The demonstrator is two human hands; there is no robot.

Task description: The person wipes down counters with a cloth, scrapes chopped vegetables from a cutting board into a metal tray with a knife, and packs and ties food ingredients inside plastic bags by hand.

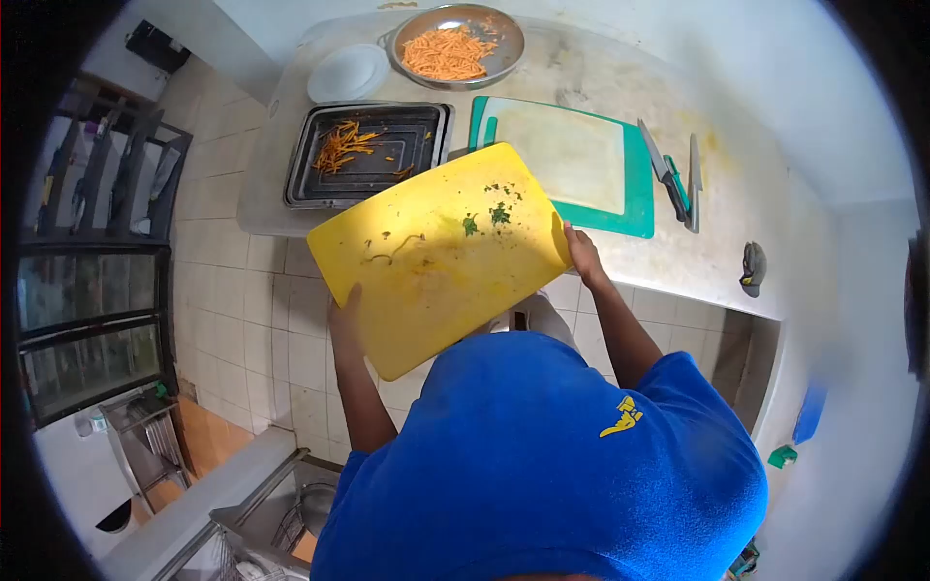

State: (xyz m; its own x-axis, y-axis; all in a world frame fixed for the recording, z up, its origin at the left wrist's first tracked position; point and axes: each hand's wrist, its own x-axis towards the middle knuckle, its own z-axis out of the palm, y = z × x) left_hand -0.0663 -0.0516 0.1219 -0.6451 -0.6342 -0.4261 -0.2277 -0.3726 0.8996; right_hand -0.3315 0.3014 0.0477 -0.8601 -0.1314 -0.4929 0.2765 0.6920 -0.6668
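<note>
Both my hands hold a yellow cutting board tilted in front of my body, beside the counter. Chopped green herb bits and a few dark strands lie on its surface. My left hand grips the left edge, its thumb on top and its other fingers hidden beneath. At the right edge, my right hand is closed on the board's side. The board's upper edge overlaps the near corners of a black baking tray and a green-rimmed white cutting board.
Orange strips lie in the tray and fill a metal pan at the back. Beside the pan is a white lid. Knives and a dark object rest on the counter's right. A dark shelf stands left.
</note>
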